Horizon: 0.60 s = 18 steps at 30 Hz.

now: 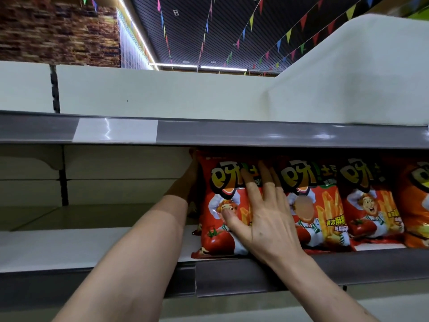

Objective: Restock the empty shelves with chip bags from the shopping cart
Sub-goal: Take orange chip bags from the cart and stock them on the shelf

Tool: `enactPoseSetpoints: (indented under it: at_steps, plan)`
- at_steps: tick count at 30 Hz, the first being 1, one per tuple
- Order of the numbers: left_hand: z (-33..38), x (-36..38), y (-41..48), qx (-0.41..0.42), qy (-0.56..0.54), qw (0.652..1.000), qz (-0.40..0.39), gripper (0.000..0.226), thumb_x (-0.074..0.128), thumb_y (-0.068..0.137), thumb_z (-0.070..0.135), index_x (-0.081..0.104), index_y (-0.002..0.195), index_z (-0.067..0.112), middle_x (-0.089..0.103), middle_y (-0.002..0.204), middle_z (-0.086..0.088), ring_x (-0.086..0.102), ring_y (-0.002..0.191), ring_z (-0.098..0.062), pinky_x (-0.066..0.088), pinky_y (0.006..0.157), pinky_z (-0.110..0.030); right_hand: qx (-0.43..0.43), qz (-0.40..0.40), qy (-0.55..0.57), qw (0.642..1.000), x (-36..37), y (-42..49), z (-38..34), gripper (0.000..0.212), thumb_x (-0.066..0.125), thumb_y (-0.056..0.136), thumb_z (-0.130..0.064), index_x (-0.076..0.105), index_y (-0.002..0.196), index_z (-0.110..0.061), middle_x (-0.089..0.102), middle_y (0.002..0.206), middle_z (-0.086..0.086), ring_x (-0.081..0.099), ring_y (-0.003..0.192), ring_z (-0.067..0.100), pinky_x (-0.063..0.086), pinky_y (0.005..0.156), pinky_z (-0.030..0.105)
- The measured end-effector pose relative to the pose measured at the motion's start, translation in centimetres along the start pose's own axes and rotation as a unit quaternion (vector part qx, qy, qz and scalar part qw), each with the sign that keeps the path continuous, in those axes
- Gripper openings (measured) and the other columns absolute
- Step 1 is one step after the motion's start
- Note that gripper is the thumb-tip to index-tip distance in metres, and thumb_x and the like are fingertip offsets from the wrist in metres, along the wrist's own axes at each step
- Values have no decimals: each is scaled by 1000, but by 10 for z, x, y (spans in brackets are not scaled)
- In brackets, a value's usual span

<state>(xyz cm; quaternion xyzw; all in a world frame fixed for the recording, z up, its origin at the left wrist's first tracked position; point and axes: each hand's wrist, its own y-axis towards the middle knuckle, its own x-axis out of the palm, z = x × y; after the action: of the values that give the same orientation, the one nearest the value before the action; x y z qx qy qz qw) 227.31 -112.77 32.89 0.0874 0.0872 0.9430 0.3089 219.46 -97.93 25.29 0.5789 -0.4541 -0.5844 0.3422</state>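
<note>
Right hand (267, 219) spread flat on chip bag (218, 238); left hand (189, 180) behind (grip unclear)

Leftmost chip bag (218, 228) upright on shelf (92, 247), right hand (267, 226) fingers (249, 182) on its front, left hand (189, 180) at its left edge, row of bags (329, 205) right of the fingers.

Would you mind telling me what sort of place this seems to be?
Most likely a supermarket aisle: white shelves with grey price-label strips, a row of identical red chip bags facing out, and coloured bunting strung overhead.
</note>
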Motion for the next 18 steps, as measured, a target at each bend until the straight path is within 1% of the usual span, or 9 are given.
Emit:
enactPoseSetpoints:
  at_steps: [2, 4, 6, 7, 11, 14, 15, 17, 18]
  plan:
    - [-1, -3, 3, -4, 13, 1000, 4, 53, 22, 107, 38, 61, 85, 9, 68, 81, -16, 65, 48, -14, 51, 46, -20, -4, 1, -1, 1000, 0, 0, 0, 61, 43, 82, -63, 55, 113, -12, 53, 91, 11, 53, 81, 28, 48, 70, 38]
    - [4, -7, -3, -8, 13, 1000, -19, 59, 19, 104, 50, 61, 102, 9, 69, 94, -12, 69, 65, -18, 54, 60, -27, -2, -2, 1, 1000, 0, 0, -1, 60, 43, 81, -62, 54, 114, -13, 54, 92, 12, 54, 82, 29, 49, 72, 40]
    - [-1, -15, -2, -49, 20, 998, -36, 79, 15, 94, 72, 61, 117, 13, 62, 120, -16, 66, 97, -27, 52, 84, -39, 7, -8, 9, 1000, -1, 0, -2, 61, 44, 81, -62, 56, 113, -11, 55, 94, 13, 54, 84, 31, 49, 73, 42]
    - [-5, -19, -5, -67, 30, 996, -42, 87, 13, 87, 81, 63, 119, 17, 63, 124, -17, 64, 104, -31, 51, 90, -43, 12, -13, 9, 1000, -2, 0, -2, 62, 43, 81, -62, 57, 112, -10, 56, 94, 14, 55, 84, 31, 50, 73, 43]
    - [-13, -21, -30, -89, 63, 992, -62, 92, 16, 84, 83, 63, 123, 15, 68, 119, -16, 69, 98, -28, 56, 78, -35, 26, -47, 9, 998, -7, 1, -7, 66, 40, 81, -63, 59, 112, -8, 57, 100, 18, 55, 86, 34, 49, 76, 45]
    - [1, -14, -49, -75, 98, 992, -10, 69, 16, 93, 72, 60, 109, 20, 68, 93, -7, 66, 81, -19, 49, 65, -28, 35, -70, 3, 997, -12, 3, -8, 71, 37, 81, -66, 60, 118, -10, 57, 113, 20, 54, 94, 36, 47, 82, 46]
    - [6, -17, -52, -78, 98, 992, 13, 66, 18, 93, 71, 56, 118, 24, 66, 106, -8, 63, 94, -23, 46, 73, -30, 28, -62, -10, 998, -15, 5, -10, 71, 38, 80, -66, 60, 119, -11, 56, 117, 21, 54, 96, 37, 47, 84, 47]
    - [6, -30, -51, -100, 115, 987, 54, 83, 22, 87, 78, 37, 146, 22, 47, 143, -16, 45, 129, -33, 37, 100, -40, -11, -43, -43, 998, -19, 8, -16, 69, 41, 78, -64, 58, 122, -14, 56, 117, 20, 54, 99, 39, 46, 87, 52]
    - [4, -35, -50, -123, 122, 983, 61, 90, 24, 85, 81, 28, 152, 21, 38, 149, -20, 39, 135, -36, 31, 108, -44, -38, -41, -54, 997, -19, 10, -21, 69, 43, 77, -65, 57, 123, -15, 56, 117, 19, 55, 101, 40, 45, 90, 55]
